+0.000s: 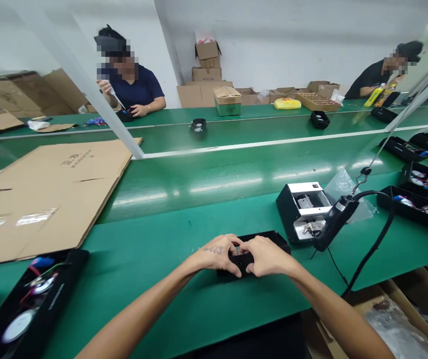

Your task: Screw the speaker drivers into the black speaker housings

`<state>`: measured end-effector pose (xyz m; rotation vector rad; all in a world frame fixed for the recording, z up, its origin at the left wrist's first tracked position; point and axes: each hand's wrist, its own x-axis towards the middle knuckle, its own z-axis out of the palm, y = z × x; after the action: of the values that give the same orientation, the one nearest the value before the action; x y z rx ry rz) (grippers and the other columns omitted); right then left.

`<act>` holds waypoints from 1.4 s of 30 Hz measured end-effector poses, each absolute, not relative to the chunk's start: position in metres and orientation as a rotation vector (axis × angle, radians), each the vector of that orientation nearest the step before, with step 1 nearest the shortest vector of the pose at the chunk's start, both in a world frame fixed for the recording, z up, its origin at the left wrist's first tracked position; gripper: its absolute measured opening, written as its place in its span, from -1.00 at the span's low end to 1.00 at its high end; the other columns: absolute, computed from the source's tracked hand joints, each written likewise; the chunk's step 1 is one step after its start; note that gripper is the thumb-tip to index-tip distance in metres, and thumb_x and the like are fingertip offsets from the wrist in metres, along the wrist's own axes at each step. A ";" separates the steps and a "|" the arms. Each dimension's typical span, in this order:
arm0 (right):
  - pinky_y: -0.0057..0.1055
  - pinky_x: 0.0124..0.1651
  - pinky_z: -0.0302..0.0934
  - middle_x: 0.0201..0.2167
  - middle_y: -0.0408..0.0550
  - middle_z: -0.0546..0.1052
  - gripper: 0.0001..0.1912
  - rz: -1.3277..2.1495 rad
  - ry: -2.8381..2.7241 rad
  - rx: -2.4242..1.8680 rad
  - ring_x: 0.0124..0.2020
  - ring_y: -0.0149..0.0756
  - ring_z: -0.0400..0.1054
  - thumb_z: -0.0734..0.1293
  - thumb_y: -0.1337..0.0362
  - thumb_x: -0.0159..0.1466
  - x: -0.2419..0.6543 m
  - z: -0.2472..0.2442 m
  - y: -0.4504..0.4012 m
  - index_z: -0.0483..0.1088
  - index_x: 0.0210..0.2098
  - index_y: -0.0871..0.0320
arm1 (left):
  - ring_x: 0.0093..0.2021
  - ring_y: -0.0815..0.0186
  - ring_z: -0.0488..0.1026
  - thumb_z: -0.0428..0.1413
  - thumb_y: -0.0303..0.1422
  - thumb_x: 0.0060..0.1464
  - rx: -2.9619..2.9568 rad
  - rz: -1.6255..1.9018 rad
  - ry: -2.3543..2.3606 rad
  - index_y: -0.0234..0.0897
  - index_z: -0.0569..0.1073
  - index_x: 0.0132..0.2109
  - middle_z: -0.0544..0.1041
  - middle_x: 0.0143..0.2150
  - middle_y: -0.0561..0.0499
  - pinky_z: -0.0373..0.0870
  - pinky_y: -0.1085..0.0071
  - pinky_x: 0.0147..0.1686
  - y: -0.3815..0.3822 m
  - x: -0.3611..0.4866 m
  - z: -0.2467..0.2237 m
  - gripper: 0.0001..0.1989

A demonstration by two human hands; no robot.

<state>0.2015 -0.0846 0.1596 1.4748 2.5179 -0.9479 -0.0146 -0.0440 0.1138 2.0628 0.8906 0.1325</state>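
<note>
A long black open case [279, 240] lies on the green work surface in front of me. My left hand [217, 255] is curled over its near wall, thumb outside and fingertips inside. Close beside it, my right hand [268, 257] grips the same wall in the same way, and the two thumbs almost meet. Whatever the fingertips touch inside the case is mostly hidden behind the hands. Just right of the case stands a small black and white machine [286, 212] with a metal front. A black electric screwdriver [335, 224] hangs from a hook by that machine, its cable looping down.
Black cases with round speakers and wires sit at the lower left [59, 304] and along the right [408, 197]. Flattened cardboard [49, 194] covers the left. Across a green belt [199, 179], two co-workers [135, 85] sit at another bench. Boxes with plastic bags [396, 319] stand lower right.
</note>
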 end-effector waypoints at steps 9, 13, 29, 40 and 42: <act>-0.36 -0.18 0.18 -0.31 -0.05 0.70 -0.63 -0.905 2.503 1.517 -0.14 -0.02 0.62 0.50 0.28 0.13 0.194 0.158 -0.087 0.64 -0.04 0.08 | 0.08 0.07 0.58 0.45 -0.11 -0.15 1.979 0.134 0.858 -0.17 0.54 -0.57 0.65 0.16 0.06 0.46 0.32 -0.05 -0.042 -0.011 0.114 -0.67; -0.35 -0.18 0.18 -0.26 -0.03 0.72 -0.57 -0.928 2.495 1.520 -0.12 -0.01 0.61 0.50 0.29 0.14 0.191 0.159 -0.084 0.63 0.03 0.06 | 0.04 0.10 0.57 0.40 -0.02 -0.08 1.956 0.134 0.840 -0.19 0.47 -0.60 0.67 0.06 0.04 0.43 0.33 -0.11 -0.040 -0.011 0.115 -0.57; -0.31 -0.25 0.14 -0.35 0.02 0.70 -0.59 -0.754 2.567 1.495 -0.19 0.04 0.63 0.47 0.19 0.15 0.195 0.151 -0.089 0.64 -0.01 0.10 | 0.14 0.03 0.55 0.46 -0.09 -0.10 1.976 0.124 0.826 -0.19 0.55 -0.52 0.64 0.15 0.00 0.42 0.27 0.07 -0.041 -0.012 0.114 -0.66; -0.30 -0.23 0.16 -0.29 0.02 0.73 -0.59 -0.751 2.580 1.499 -0.15 0.05 0.64 0.45 0.20 0.14 0.192 0.140 -0.089 0.67 -0.02 0.06 | 0.06 0.14 0.56 0.42 0.05 -0.07 1.972 0.071 0.794 -0.23 0.53 -0.56 0.61 0.17 0.06 0.42 0.35 -0.01 -0.038 -0.012 0.112 -0.53; -0.29 -0.23 0.16 -0.27 0.04 0.72 -0.59 -0.739 2.599 1.486 -0.15 0.06 0.64 0.45 0.19 0.15 0.194 0.141 -0.092 0.67 -0.01 0.06 | 0.10 0.10 0.55 0.42 0.06 -0.07 1.976 0.075 0.815 -0.22 0.53 -0.55 0.61 0.18 0.05 0.40 0.32 0.05 -0.040 -0.012 0.111 -0.53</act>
<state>0.1940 -0.0923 0.1407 1.4863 2.5989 -0.7393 -0.0116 -0.0399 0.1109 1.9763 0.8147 0.0755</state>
